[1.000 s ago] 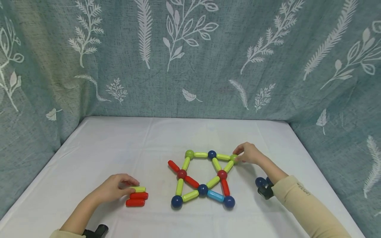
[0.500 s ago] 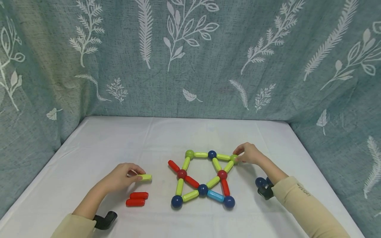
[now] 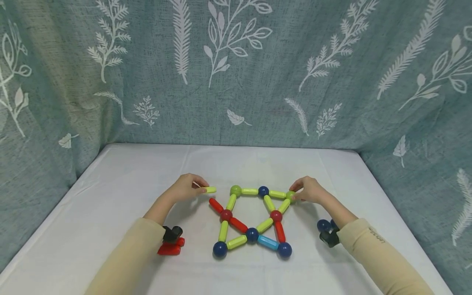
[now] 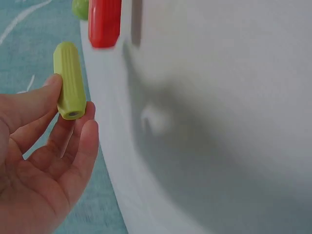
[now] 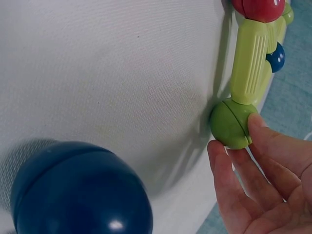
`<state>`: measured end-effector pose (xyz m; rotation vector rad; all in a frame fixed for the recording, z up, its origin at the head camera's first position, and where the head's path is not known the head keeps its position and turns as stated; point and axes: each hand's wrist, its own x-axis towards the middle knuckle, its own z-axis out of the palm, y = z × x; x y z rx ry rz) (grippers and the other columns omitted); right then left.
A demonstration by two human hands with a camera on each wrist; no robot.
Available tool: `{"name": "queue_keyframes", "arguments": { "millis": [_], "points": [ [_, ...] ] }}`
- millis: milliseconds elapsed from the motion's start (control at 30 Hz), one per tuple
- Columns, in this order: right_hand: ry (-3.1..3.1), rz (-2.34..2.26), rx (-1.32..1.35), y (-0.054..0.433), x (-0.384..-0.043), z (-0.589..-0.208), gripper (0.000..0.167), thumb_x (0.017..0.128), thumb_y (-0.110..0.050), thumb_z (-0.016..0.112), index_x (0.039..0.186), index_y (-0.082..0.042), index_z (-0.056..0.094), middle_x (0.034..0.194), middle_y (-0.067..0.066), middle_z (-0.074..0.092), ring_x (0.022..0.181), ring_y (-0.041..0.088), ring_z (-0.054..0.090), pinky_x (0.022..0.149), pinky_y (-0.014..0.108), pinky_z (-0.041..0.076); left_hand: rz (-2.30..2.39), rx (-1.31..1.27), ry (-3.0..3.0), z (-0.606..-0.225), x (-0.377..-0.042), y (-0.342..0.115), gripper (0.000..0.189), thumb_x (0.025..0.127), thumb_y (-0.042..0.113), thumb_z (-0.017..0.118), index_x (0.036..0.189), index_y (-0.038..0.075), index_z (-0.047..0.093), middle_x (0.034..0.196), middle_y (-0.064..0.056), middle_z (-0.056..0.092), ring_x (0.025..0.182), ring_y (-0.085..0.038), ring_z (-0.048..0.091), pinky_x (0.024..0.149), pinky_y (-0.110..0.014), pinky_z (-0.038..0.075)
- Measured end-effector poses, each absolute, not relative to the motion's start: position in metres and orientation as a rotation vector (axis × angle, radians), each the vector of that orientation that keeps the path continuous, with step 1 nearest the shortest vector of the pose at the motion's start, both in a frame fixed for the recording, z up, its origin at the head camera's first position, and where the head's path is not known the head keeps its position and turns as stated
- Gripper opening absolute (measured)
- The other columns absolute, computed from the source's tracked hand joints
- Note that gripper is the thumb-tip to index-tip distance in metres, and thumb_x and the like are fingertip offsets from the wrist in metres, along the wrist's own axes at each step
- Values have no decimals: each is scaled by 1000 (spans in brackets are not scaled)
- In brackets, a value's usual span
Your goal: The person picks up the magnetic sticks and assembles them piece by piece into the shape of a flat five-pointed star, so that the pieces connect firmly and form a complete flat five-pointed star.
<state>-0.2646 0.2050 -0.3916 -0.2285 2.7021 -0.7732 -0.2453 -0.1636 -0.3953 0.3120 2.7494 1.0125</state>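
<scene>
My left hand pinches a yellow-green magnetic rod between thumb and fingers, held over the cloth left of the assembled frame. Just right of that rod is the frame's far-left green ball, and below it a red rod sticks out freely from a red ball. At the frame's far-right corner my right hand pinches another green ball, which joins two yellow-green rods. The frame of rods and balls lies flat, with a blue ball at its near middle and a light blue rod beside it.
Two red rods lie at the near left, partly hidden by the left wrist's black camera. Loose blue balls sit by the right wrist. A white cloth covers the table, and a patterned green curtain hangs behind.
My left hand has lifted the yellow-green rod from beside the red rods and carried it away and rightward, near the frame's far-left corner. The right hand stays on its green ball.
</scene>
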Motion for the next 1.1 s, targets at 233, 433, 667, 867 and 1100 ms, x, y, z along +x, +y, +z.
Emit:
{"name": "queue_keyframes", "arguments": {
  "millis": [233,433,667,867,1100],
  "points": [
    [2706,-783,-219,204,-265,-392,25,77,-5,71,101,1,65,104,18,63,88,25,61,66,29,53,980,330,2740,-401,-260,-136,13,86,7,62,96,2,68,93,-8,63,88,-23,58,73,-32,50],
    [2706,-771,-254,207,-269,-397,25,76,-8,73,98,1,66,100,17,64,83,23,61,63,28,53,950,277,2728,-407,-263,-125,13,86,7,62,96,2,68,92,-7,63,86,-21,57,73,-31,49],
    [2705,-782,-199,204,-266,-393,25,76,-4,71,101,1,65,103,17,63,87,25,61,65,29,53,946,241,2729,-409,-263,-120,12,86,8,62,95,3,68,91,-6,63,84,-19,56,71,-30,49],
    [2719,-776,-209,204,-264,-393,25,77,-3,70,101,2,65,103,18,63,87,24,61,65,29,52,950,245,2723,-407,-261,-121,12,86,7,62,95,2,68,91,-6,62,83,-19,56,70,-29,49],
    [2719,-778,-215,204,-263,-392,25,78,-3,70,101,3,65,103,18,63,87,25,61,65,29,53,937,266,2730,-406,-256,-121,20,86,11,63,103,2,66,102,-10,62,94,-23,57,78,-33,49]
  ]
}}
